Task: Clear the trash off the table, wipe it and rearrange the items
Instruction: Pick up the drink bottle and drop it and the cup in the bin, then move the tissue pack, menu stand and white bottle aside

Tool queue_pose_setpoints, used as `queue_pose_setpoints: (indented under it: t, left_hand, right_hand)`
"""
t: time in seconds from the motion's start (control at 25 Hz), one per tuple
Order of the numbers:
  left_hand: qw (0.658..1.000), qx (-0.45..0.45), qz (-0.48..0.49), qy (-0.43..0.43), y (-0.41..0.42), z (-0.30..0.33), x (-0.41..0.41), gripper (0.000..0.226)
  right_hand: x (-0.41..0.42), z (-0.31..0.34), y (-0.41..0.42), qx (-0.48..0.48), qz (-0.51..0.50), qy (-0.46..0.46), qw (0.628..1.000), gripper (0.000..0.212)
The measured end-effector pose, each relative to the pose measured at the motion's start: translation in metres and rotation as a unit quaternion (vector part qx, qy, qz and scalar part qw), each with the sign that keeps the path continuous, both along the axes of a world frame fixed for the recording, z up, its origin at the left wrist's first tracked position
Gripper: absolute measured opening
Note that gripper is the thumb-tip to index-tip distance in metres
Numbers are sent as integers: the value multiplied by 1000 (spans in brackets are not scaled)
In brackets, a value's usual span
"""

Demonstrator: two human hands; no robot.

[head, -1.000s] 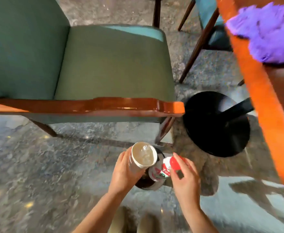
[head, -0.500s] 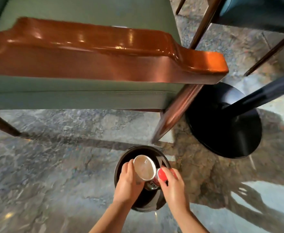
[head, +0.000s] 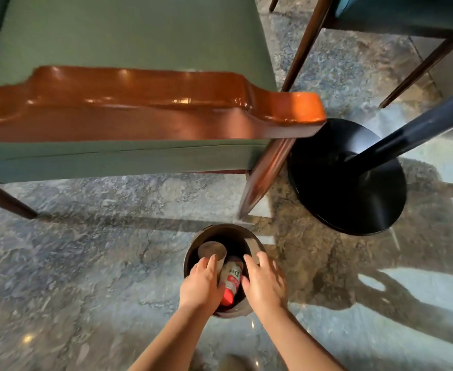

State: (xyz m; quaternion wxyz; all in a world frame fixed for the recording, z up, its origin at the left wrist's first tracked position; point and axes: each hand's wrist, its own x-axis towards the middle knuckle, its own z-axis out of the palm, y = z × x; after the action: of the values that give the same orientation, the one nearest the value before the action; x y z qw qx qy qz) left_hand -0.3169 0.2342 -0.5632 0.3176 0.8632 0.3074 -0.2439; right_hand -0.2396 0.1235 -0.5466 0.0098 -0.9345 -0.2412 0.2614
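Two pieces of trash, a paper cup point(head: 211, 250) and a red-capped bottle point(head: 230, 280), lie inside the dark bin point(head: 256, 246) on the floor. Left hand point(head: 199, 283) and right hand point(head: 263, 283) hover over its mouth, fingers relaxed and gripping nothing, presumably having just let go.

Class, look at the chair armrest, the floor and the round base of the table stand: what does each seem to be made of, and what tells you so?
Glossy orange-brown chair armrest: probably varnished wood, given its warm tone and bright highlights. Grey mottled floor: apparently polished stone or stone-look tile, veined and mirroring light. Round black table base: likely painted metal, smooth with a soft sheen, though the look leaves that open.
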Motion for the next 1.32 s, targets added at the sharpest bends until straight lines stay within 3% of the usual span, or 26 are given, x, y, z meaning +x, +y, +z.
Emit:
queue_pose_setpoints:
  t: [0.24, 0.36, 0.52, 0.72, 0.96, 1.12, 1.32]
  left_hand:
    - [977, 94, -181, 58, 33, 166, -11, 35]
    - [974, 112, -191, 43, 45, 269, -18, 30]
    - [972, 144, -186, 0, 42, 421, -36, 32]
    - [948, 218, -220, -75, 22, 543, -19, 33]
    - [915, 269, -217, -209, -19, 605, 33, 29]
    - [895, 300, -226, -242, -73, 608, 76, 29]
    - [900, 290, -185, -267, -142, 611, 142, 31]
  right_hand:
    - [-20, 155, 19, -10, 5, 22, 1000, 26]
    - [-31, 258, 26, -22, -3, 36, 999, 26]
    - [-50, 408, 19, -10, 42, -33, 999, 27]
    - [-43, 518, -5, 55, 9, -117, 992, 29]
    - [7, 575, -53, 85, -41, -195, 976, 22]
    - [57, 595, -102, 104, -60, -218, 969, 29]
    - [135, 608, -172, 116, -60, -226, 965, 32]
